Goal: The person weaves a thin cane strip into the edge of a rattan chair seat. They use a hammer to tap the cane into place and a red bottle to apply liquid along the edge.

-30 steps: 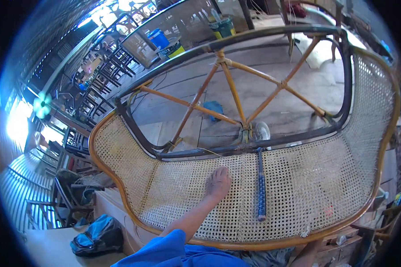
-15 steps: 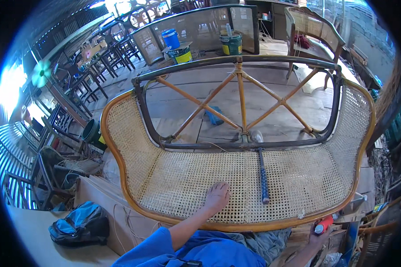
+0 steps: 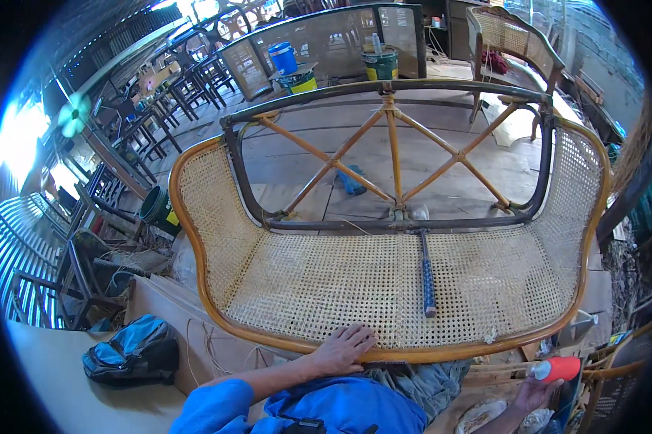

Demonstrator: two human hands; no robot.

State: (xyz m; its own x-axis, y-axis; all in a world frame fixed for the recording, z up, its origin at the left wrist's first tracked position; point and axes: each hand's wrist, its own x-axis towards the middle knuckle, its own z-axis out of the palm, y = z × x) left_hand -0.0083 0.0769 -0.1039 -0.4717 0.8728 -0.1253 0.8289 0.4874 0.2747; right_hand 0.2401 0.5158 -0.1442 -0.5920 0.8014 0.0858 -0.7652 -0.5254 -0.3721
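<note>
A rattan settee (image 3: 326, 289) with a woven cane seat and sides spreads before me. My left hand (image 3: 344, 349) lies across its front rail, fingers stretched onto the cane edge, palm down and holding nothing. Low at the right, clear of the seat, my right hand (image 3: 534, 394) grips a red bottle (image 3: 559, 369) with a white end pointing left. A tool with a blue patterned handle (image 3: 429, 289), perhaps a hammer, rests on the seat with its far end at the dark back rail. Rattan poles (image 3: 395, 159) cross inside the open back frame.
A blue and black backpack (image 3: 134, 354) sits on a pale board at the lower left. Beyond the settee are buckets (image 3: 382, 65), a blue cooler (image 3: 282, 58), a panelled frame and another cane chair (image 3: 510, 43). Chair frames and scraps crowd both sides; a green fan (image 3: 74, 114) stands left.
My left hand has drawn back from the middle of the seat to the front rail. The red bottle has risen slightly rightward in my right hand and tipped onto its side.
</note>
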